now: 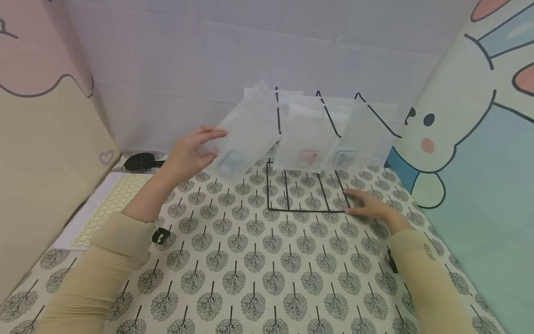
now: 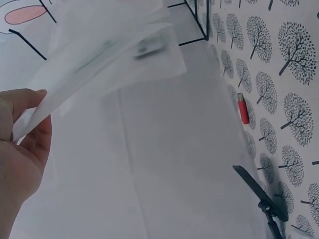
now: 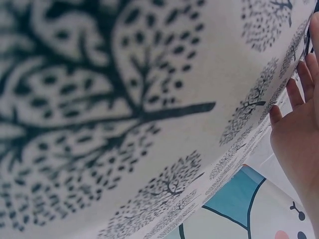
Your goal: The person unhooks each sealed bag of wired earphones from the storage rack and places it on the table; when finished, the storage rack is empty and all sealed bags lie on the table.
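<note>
left hand [image 1: 191,152] pinches a bag [image 1: 246,139] left of centre, seemingly positioning it; spread right hand [image 1: 370,206] should steady the rack [image 1: 306,210].

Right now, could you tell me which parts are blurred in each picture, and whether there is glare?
Head view: soft light, no strong glare, the held bag looks hazy; left wrist view: a small dark print is blurred, the tablecloth sharper; right wrist view: the nearest tree print is out of focus.
</note>
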### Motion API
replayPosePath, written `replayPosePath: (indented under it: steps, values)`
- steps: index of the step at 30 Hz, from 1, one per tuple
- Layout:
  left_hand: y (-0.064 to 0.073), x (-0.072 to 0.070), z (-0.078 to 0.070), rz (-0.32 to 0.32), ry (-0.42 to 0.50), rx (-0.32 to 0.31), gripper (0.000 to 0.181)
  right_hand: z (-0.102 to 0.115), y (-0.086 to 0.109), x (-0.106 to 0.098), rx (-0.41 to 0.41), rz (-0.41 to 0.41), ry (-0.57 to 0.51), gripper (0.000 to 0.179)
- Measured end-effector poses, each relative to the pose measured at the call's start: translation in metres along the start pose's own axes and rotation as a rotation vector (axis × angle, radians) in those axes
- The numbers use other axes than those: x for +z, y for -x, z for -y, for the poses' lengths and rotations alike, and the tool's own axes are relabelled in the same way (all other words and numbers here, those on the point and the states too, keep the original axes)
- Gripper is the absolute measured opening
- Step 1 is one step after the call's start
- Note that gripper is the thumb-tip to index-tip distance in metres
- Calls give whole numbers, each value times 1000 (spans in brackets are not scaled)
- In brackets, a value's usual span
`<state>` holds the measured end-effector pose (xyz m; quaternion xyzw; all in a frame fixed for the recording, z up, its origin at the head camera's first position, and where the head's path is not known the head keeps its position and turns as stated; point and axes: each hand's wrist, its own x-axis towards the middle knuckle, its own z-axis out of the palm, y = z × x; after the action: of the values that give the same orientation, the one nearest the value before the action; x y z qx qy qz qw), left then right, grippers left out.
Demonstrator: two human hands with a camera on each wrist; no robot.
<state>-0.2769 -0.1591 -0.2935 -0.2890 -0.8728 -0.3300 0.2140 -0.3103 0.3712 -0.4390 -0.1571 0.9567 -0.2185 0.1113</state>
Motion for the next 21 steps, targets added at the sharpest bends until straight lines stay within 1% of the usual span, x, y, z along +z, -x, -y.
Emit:
replayPosePath:
  steps: [2,4,9,12,21]
  values:
    - [-1,-6,-1,24,1,-7,58,1,1,0,-3,2,2,85]
    - [-2,-12,-3,57,8,-30,58,2,1,0,-1,2,3,85]
    - [-5,-27,-7,119,-13,-54,58,3,0,1,13,2,-5,86]
    - [-6,-34,-9,143,-25,-50,57,3,-1,2,12,4,-11,87]
    - [-5,-49,-19,169,-34,-19,51,-1,-3,4,12,-4,8,86]
